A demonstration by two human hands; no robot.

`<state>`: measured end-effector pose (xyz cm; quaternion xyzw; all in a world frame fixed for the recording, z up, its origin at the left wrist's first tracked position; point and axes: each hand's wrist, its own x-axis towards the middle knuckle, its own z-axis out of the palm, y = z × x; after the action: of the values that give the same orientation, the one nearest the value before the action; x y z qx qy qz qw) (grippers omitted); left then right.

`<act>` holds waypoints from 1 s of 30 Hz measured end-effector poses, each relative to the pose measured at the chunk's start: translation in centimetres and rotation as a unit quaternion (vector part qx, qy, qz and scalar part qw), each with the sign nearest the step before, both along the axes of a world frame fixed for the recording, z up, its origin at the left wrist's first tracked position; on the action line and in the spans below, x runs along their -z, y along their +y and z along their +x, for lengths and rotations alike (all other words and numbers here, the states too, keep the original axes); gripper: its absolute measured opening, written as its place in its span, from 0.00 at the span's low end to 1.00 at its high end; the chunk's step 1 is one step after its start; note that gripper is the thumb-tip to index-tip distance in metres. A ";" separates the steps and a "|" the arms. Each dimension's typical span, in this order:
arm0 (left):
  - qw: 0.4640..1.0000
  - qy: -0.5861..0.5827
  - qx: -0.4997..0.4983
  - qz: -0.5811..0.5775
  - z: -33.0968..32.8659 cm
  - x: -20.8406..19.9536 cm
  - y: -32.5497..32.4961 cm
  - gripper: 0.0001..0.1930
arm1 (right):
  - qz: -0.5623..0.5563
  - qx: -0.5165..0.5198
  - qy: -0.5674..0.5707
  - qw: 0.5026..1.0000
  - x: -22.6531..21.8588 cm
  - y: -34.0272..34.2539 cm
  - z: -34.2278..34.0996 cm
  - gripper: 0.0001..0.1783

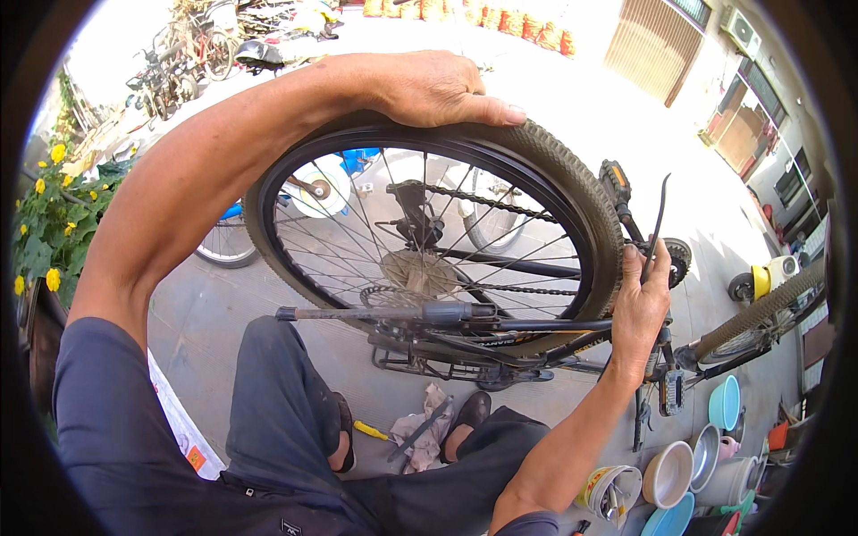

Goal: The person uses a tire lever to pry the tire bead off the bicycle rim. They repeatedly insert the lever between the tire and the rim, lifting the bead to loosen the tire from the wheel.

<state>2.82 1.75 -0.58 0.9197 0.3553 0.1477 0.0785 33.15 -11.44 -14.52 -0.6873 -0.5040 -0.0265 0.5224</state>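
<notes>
A bicycle wheel with a knobby black tyre [572, 174] stands in front of me, its rim, spokes and chain visible. My left hand [438, 89] is closed over the top of the tyre, thumb lying along the tread. At the wheel's right side, my right hand [642, 299] is closed around a thin, curved black bar [661, 210] that sticks up past the fingers. A black pedal [616, 183] is just above that hand, with a second pedal [672, 393] below it. Toward me from the wheel juts a grey kickstand-like rod [357, 313].
Between my feet are a yellow-handled tool [370, 431], a crumpled rag [433, 415] and a dark flat bar [420, 429]. Basins and a bucket [609, 493] crowd the lower right. The bicycle's other wheel [760, 308] extends right. Flowering plants [67, 210] grow at left.
</notes>
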 end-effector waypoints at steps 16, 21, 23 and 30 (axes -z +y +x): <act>1.000 -0.016 -0.005 -0.010 -1.8 0.6 0.8 0.40 | -0.215 -0.150 -0.313 0.913 -11.0 -2.3 -5.6 0.21; 1.000 -0.016 -0.003 -0.022 -2.6 0.6 0.6 0.40 | -0.285 -0.158 -0.388 0.862 -13.2 -0.5 -6.5 0.25; 1.000 -0.019 0.001 -0.024 -2.5 0.5 0.6 0.40 | -0.325 -0.169 -0.365 0.856 -15.0 -0.3 -7.0 0.28; 1.000 -0.011 0.009 -0.027 -2.4 0.8 1.4 0.39 | -0.411 -0.188 -0.408 0.794 -19.4 2.6 -7.3 0.32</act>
<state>0.42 3.15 -1.38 0.9188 0.3500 0.1471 0.1081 25.84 -8.82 4.83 -0.6547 -0.7528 0.0036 -0.0681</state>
